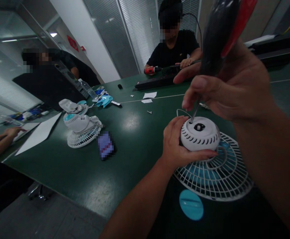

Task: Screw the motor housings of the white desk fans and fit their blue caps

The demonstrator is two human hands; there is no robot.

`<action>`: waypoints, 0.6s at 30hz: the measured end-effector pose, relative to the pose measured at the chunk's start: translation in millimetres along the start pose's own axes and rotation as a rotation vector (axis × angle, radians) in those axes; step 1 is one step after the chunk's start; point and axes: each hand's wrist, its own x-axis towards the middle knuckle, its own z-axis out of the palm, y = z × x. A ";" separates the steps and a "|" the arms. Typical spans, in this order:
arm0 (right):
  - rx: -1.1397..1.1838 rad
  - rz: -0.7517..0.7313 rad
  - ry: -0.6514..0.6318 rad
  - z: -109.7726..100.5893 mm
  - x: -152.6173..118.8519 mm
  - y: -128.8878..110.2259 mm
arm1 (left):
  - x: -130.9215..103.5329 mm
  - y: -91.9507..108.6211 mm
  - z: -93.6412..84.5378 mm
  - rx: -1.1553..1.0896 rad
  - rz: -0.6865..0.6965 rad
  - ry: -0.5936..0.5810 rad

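My right hand (237,83) is closed around a screwdriver (213,39) with a black and red handle. Its thin shaft points down, and the tip sits in a hole near the edge of the white motor housing (201,134). Around the side of that housing my left hand (173,141) is wrapped, thumb toward me. Below the housing lies a white fan grille (224,179) with blue blades behind its bars. A round blue cap (191,204) rests on the table just in front of the grille.
More fan parts (84,129) stand at the left on the green table (125,156), beside a phone (106,145). Paper scraps (149,95), a water bottle (88,89) and a white board (39,134) lie farther off. A co-worker (176,46) sits opposite near a red screwdriver (152,70).
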 end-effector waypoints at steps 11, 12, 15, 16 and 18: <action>0.017 0.022 0.102 13.5 -0.4 -7.2 | 0.1 -1.9 -0.2 -0.016 0.013 -0.026; 0.009 0.016 0.109 12.8 -0.4 -7.9 | 0.1 -2.2 -0.5 -0.018 0.009 -0.037; -0.015 0.000 0.142 10.6 -0.7 -9.4 | 0.3 -2.5 -1.1 -0.012 0.003 -0.052; -0.022 -0.004 0.148 10.3 -0.9 -10.0 | 0.6 -2.2 -1.1 -0.014 0.005 -0.049; -0.036 -0.007 0.148 10.6 -1.6 -10.8 | 1.2 -1.4 -1.2 -0.017 0.016 -0.034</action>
